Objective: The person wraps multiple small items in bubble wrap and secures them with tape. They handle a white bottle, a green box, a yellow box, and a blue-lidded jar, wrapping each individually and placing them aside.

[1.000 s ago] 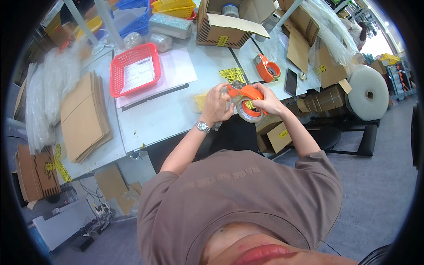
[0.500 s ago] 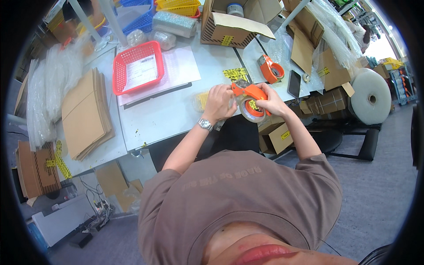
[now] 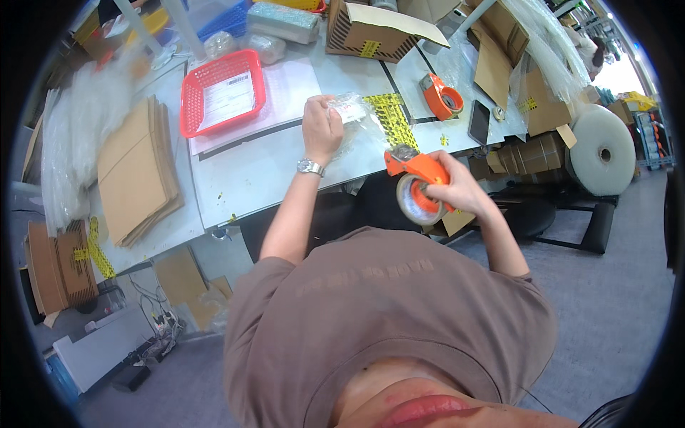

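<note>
Holding the orange tape dispenser (image 3: 417,187) off the surface (image 3: 242,175) edge in my right hand (image 3: 451,187), left hand (image 3: 321,128) fingers closed on the clear bagged packet (image 3: 351,113); loose tape could snag and crease the bag.

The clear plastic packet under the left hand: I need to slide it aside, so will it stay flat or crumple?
Likely floppy: the clear plastic packet looks wrinkled and thin beside the left hand. Probably light, and may slide easily on the smooth table.
</note>
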